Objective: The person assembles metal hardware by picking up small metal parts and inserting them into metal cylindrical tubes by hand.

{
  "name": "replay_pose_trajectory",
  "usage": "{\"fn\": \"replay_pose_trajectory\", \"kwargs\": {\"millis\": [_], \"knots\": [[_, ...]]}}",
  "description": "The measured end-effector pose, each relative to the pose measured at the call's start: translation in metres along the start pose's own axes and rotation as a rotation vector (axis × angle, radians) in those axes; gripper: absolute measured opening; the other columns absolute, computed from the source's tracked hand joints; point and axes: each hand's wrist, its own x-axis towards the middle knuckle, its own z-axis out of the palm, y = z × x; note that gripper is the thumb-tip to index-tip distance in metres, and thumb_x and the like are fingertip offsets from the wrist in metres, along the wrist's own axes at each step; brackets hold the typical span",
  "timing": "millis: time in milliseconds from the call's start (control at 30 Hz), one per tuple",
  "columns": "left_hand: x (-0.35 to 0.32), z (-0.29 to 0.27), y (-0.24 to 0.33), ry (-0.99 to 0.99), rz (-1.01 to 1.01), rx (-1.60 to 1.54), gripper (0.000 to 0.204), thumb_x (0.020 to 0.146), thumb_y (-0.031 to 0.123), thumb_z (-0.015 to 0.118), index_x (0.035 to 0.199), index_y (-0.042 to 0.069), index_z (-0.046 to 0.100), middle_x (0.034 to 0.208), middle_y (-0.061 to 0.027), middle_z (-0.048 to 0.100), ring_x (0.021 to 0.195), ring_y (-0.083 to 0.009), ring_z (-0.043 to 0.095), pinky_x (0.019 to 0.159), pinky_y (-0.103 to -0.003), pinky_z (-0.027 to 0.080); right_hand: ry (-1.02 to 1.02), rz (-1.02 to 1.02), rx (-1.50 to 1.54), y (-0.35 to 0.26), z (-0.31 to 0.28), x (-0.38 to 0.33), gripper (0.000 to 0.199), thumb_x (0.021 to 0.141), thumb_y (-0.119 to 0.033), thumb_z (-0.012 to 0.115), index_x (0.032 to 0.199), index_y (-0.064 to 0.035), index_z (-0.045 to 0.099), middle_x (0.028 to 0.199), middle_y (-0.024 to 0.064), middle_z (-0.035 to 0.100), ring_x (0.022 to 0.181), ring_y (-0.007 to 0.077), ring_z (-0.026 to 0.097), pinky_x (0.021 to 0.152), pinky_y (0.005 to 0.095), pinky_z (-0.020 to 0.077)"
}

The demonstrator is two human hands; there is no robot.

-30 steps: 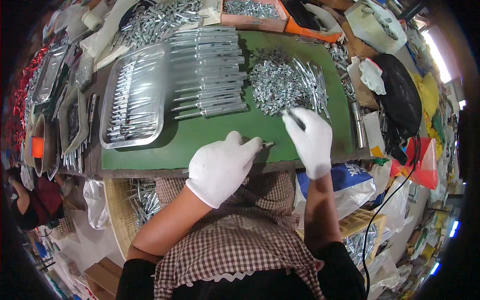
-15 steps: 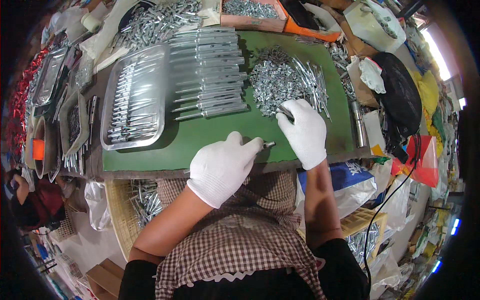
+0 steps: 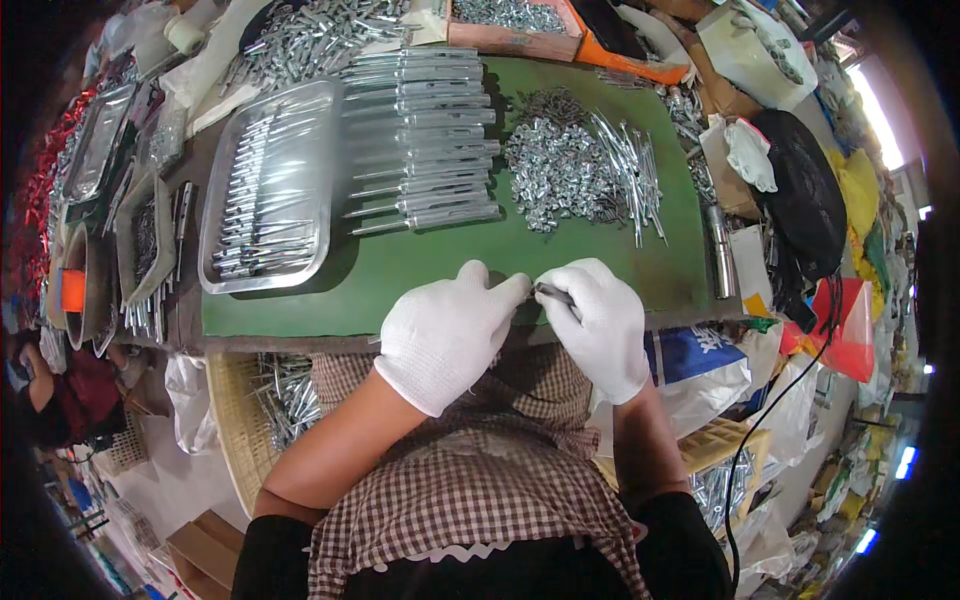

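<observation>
Over the near edge of the green mat (image 3: 420, 300), my white-gloved hands meet almost fingertip to fingertip. My left hand (image 3: 445, 335) is closed around a slim metal rod, mostly hidden by the glove; a thin end (image 3: 375, 341) pokes out at its left. Pinched in my right hand (image 3: 600, 325) is a short dark metal piece (image 3: 554, 293), its tip close to the fingers of my left hand. Whether the two metal parts touch is too small to tell. Beyond them lie a heap of small shiny metal fittings (image 3: 565, 180) and a bundle of thin metal pins (image 3: 635, 180).
A clear plastic tray (image 3: 320, 255) of metal rods stands at left, beside a row of sleeved metal rods (image 3: 430, 190). Loose metal parts (image 3: 310, 45) and a pink box (image 3: 520, 40) are at the back. A metal cylinder (image 3: 719, 250) lies along the right edge.
My right hand has come back from the heap of fittings toward me, bringing the dark piece to the rod's end at my left fingertips. My left hand has hardly moved.
</observation>
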Motion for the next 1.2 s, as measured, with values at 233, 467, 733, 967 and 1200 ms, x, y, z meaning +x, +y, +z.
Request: {"fn": "replay_pose_trajectory", "kwargs": {"millis": [233, 467, 733, 967, 1200], "knots": [[-0.001, 0.001, -0.001, -0.006, -0.003, -0.008, 0.02, 0.094, 0.025, 0.069, 0.114, 0.022, 0.07, 0.086, -0.0086, 0.061, 0.064, -0.0313, 0.066, 0.055, -0.044, 0.054, -0.053, 0.045, -0.021, -0.003, 0.001, 0.002, 0.016, 0.083, -0.007, 0.077, 0.096, -0.0094, 0.069, 0.088, 0.0108, 0.066, 0.077, 0.0332, 0.068, 0.067, 0.0422, 0.0535], [-0.003, -0.001, -0.005, -0.022, 0.067, 0.026, 0.028, 0.091, 0.02, 0.068, 0.119, 0.022, 0.069, 0.085, -0.0092, 0.059, 0.064, -0.0306, 0.066, 0.055, -0.043, 0.054, -0.167, 0.138, -0.003, -0.002, -0.002, 0.006, 0.017, 0.085, -0.005, 0.076, 0.098, -0.0079, 0.068, 0.087, 0.0118, 0.065, 0.074, 0.0318, 0.067, 0.066, 0.0415, 0.0522], [0.0, -0.001, -0.006, -0.051, 0.118, 0.074, 0.042, 0.091, 0.015, 0.063, 0.132, 0.024, 0.066, 0.084, -0.0109, 0.059, 0.061, -0.03, 0.067, 0.053, -0.043, 0.055, 0.024, 0.489, 0.883, 0.0, 0.008, 0.026, 0.013, 0.1, -0.016, 0.068, 0.095, -0.0042, 0.067, 0.073, -0.0007, 0.051, 0.06, 0.0139, 0.048, 0.056, 0.0295, 0.0422], [0.0, 0.0, -0.005, -0.082, 0.108, 0.067, 0.043, 0.092, 0.015, 0.062, 0.133, 0.023, 0.065, 0.084, -0.0115, 0.06, 0.059, -0.0306, 0.066, 0.052, -0.043, 0.054, 0.331, 0.382, 1.811, 0.007, 0.04, 0.029, 0.056, 0.11, -0.045, 0.036, 0.07, -0.0085, 0.053, 0.056, -0.0022, 0.033, 0.048, 0.0122, 0.029, 0.045, 0.0305, 0.0246], [0.002, -0.002, -0.004, -0.095, 0.145, 0.118, 0.032, 0.089, 0.016, 0.066, 0.121, 0.014, 0.066, 0.08, -0.0098, 0.058, 0.061, -0.027, 0.067, 0.053, -0.04, 0.055, 0.342, 0.227, 1.345, -0.002, 0.055, 0.019, 0.033, 0.102, -0.018, 0.054, 0.071, -0.0051, 0.054, 0.061, -0.0027, 0.039, 0.052, 0.0088, 0.033, 0.049, 0.0284, 0.0222]]}}
